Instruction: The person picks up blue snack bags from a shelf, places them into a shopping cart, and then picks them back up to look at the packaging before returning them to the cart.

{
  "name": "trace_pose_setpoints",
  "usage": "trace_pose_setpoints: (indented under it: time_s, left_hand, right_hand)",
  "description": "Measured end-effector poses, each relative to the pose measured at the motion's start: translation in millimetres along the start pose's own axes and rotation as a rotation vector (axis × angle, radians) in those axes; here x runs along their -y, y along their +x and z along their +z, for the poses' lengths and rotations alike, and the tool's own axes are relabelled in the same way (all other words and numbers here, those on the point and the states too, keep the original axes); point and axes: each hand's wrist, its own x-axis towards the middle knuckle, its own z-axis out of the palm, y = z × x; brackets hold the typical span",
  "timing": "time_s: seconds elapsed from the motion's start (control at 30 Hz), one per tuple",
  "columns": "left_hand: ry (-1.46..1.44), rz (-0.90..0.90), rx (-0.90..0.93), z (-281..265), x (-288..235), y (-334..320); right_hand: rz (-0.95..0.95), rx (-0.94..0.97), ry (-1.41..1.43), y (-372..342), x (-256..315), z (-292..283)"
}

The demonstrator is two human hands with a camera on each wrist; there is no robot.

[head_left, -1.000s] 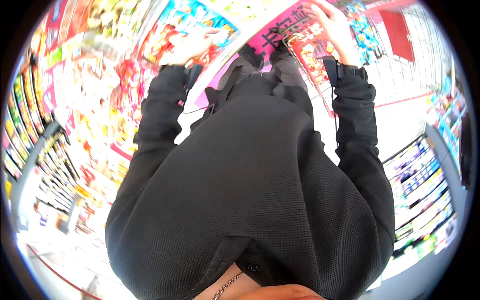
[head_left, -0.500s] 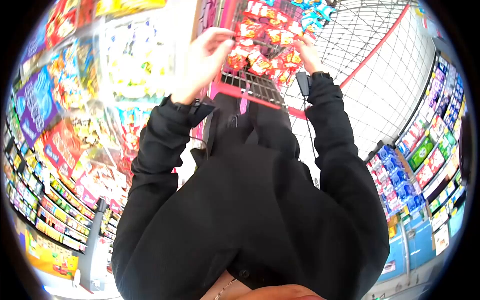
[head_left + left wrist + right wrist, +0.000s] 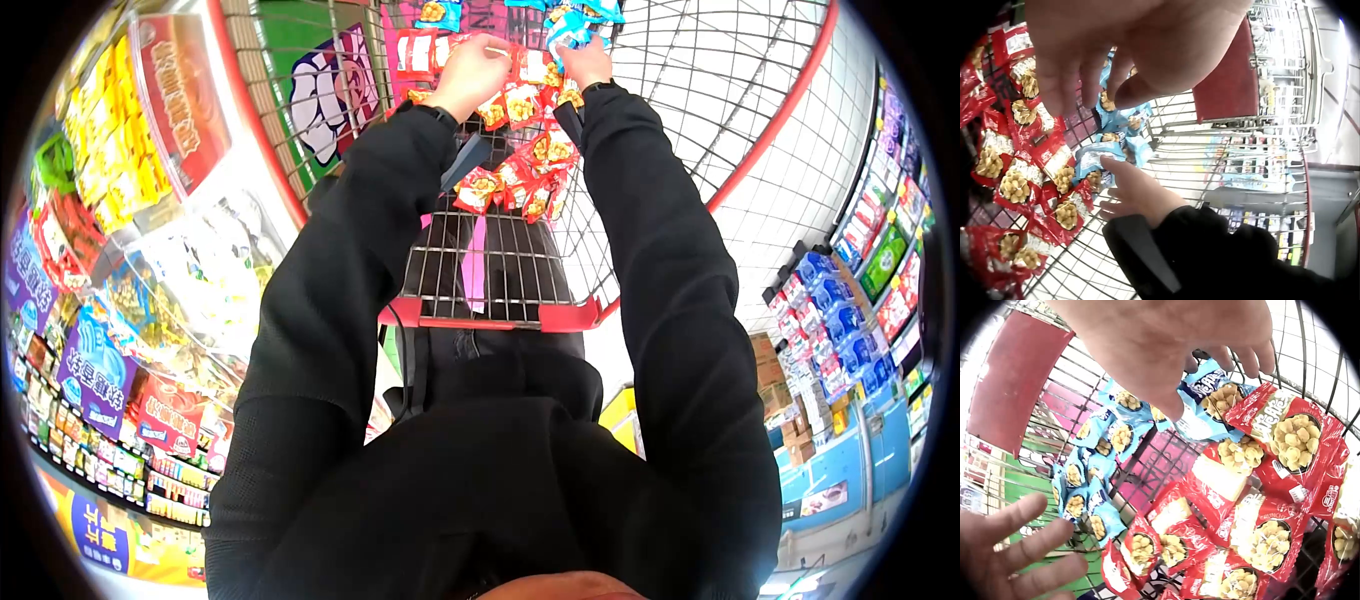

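In the head view my left hand (image 3: 475,75) is over red snack packets (image 3: 523,105) in a shopping cart. Its fingers are spread in the right wrist view, with nothing between them. My right hand (image 3: 588,62) is at a blue snack packet (image 3: 1213,400) beside the red ones. In the right wrist view its thumb lies along one edge of that packet and its fingers curve over the far side. The left wrist view also shows the right thumb (image 3: 1116,167) against the blue packet. More blue packets (image 3: 1121,437) lie in a cluster on the wire mesh.
The cart has a red handle bar (image 3: 480,322) and wire sides with red rims (image 3: 780,115). A red panel (image 3: 1229,78) hangs at its far end. Bins of packaged snacks (image 3: 110,130) stand left; stocked shelves (image 3: 885,235) line the right.
The cart and its packets came into fuller view as the head view shifted. Both hands moved over the packets, the right one from the red packets to the blue ones.
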Motion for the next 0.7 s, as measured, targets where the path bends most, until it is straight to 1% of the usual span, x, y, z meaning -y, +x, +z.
trace_pose_setpoints:
  time_s: [0.03,0.13,0.17,0.2,0.27,0.3,0.33,0.37,0.4,0.43,0.47,0.53,0.57,0.6,0.67,0.7]
  left_hand:
    - [0.074,0.010,0.036,5,-5,4]
    - [0.226,0.060,0.082,30,8,36]
    - [0.234,0.152,0.081,41,16,48]
    - [0.200,0.134,0.064,51,25,56]
    - [0.124,0.112,0.021,66,29,74]
    - [0.149,0.133,-0.003,70,33,82]
    - [0.174,0.150,-0.027,72,36,89]
    - [0.206,0.131,-0.083,74,43,98]
    - [0.240,0.111,-0.138,75,49,107]
    - [0.192,0.148,-0.196,73,51,107]
    - [0.115,0.069,-0.155,66,42,99]
    - [0.039,0.184,-0.264,67,69,112]
    - [0.047,0.051,-0.249,58,54,101]
    - [-0.077,-0.100,-0.162,51,39,94]
    - [0.001,0.062,-0.306,47,55,96]
    - [-0.033,0.025,-0.259,44,63,99]
  right_hand:
    - [-0.012,0.023,-0.005,5,-7,12]
    - [-0.001,0.041,-0.141,-27,18,-3]
    - [0.009,0.035,-0.155,-30,19,3]
    - [-0.062,-0.043,-0.181,-34,18,10]
    - [-0.133,-0.118,-0.161,-42,18,16]
    - [-0.204,-0.177,-0.154,-46,14,19]
    - [-0.197,-0.157,-0.135,-46,14,20]
    - [-0.223,-0.217,-0.115,-49,13,22]
    - [-0.248,-0.278,-0.094,-53,13,24]
    - [-0.257,-0.198,-0.069,-57,18,18]
    - [-0.266,-0.121,-0.045,-60,24,11]
    - [-0.351,-0.326,0.023,-55,16,33]
    - [-0.384,-0.355,0.092,-52,11,34]
    - [-0.417,-0.382,0.164,-50,6,35]
    - [-0.436,-0.422,0.184,-50,7,34]
    - [-0.447,-0.442,0.196,-50,10,32]
